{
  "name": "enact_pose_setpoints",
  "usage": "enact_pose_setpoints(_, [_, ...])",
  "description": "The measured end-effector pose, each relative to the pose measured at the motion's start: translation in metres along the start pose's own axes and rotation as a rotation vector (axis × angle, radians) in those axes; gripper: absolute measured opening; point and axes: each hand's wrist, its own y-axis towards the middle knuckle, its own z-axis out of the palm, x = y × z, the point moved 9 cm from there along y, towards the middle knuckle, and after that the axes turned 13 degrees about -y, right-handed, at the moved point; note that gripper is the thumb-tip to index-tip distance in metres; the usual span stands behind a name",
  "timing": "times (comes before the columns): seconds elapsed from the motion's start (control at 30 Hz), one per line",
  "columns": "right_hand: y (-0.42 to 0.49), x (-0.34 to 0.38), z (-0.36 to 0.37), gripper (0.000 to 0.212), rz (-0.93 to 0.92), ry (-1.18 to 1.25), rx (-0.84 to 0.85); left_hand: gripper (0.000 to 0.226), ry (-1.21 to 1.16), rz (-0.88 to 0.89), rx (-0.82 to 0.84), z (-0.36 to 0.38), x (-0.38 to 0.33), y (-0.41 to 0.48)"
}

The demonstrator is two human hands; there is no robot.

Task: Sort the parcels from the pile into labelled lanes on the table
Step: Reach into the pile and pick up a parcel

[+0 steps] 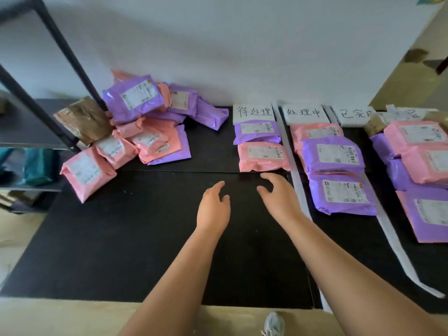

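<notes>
A pile of pink and purple parcels [143, 124] lies at the back left of the black table [135, 238]. White lane labels [253, 112] stand along the wall. The first lane holds a purple parcel [257, 130] and, in front of it, a pink parcel [263, 156]. The second lane holds a pink parcel [315, 132] and two purple ones [333, 155]. My left hand [213, 209] and my right hand [278, 195] hover over the table just in front of the pink parcel, fingers relaxed, holding nothing.
White strips [300, 190] divide the lanes. Further lanes at the right carry several pink and purple parcels [417, 151]. A brown parcel [82, 120] lies beside a black shelf frame [36, 110] at the left. A shoe [274, 323] shows below the table's front edge.
</notes>
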Motion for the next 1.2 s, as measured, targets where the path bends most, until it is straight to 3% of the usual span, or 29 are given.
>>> enact_pose_setpoints(0.2, [-0.008,0.113,0.064,0.046,-0.046,0.025,0.062,0.047,0.043,0.018,-0.045,-0.111,0.034,0.033])
enact_pose_setpoints(0.4, [-0.004,0.182,0.097,0.044,-0.072,0.061,0.057,0.047,0.067,0.034,-0.037,-0.177,0.046,0.069])
enact_pose_setpoints(0.93, [0.117,0.277,0.103,0.040,-0.267,-0.024,0.051,0.046,0.103,0.067,-0.193,-0.260,0.023,0.171])
enact_pose_setpoints(1.2, [0.193,0.324,0.123,0.046,-0.246,-0.067,0.062,0.046,0.153,0.072,-0.238,-0.299,0.010,0.258])
